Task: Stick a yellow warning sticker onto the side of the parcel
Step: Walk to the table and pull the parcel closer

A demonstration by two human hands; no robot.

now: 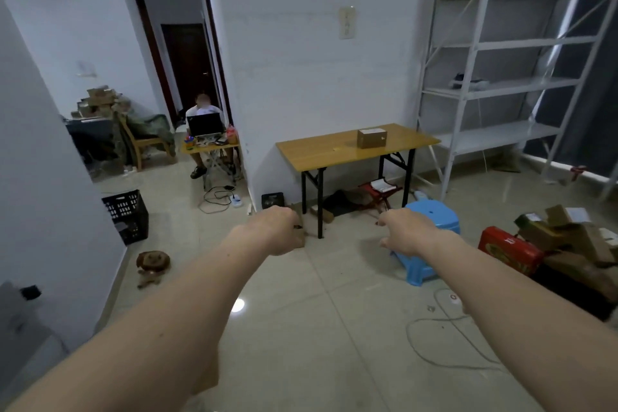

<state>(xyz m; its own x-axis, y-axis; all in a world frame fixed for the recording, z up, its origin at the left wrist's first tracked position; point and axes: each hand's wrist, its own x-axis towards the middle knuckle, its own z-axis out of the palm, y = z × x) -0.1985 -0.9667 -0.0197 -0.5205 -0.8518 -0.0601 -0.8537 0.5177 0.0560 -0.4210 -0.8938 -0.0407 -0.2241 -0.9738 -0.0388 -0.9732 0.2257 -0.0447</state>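
Well right of centre in the frame, the parcel sits alone on the table, near its far edge and clear of the front one, with bare tabletop all round it. A small yellowish fleck lies on the tabletop left of the parcel; it may be the sticker, but it is too small to tell.

Both arms reach out over the floor, far short of the table. The left hand is curled loosely, knuckles up, and whether it holds anything cannot be told. The right hand hangs with fingers slack and apart, empty as far as can be seen.

I judge this the approach step: nothing is peeled or stuck yet. The next move calls for walking up to the table, getting hold of the sticker, then turning a flat side of the parcel within reach.

Room to move is fair. Open tile runs straight ahead. A blue stool stands just before the table's right end, boxes crowd the lower right, a loose cable lies on the floor at right, and a crate sits at left.
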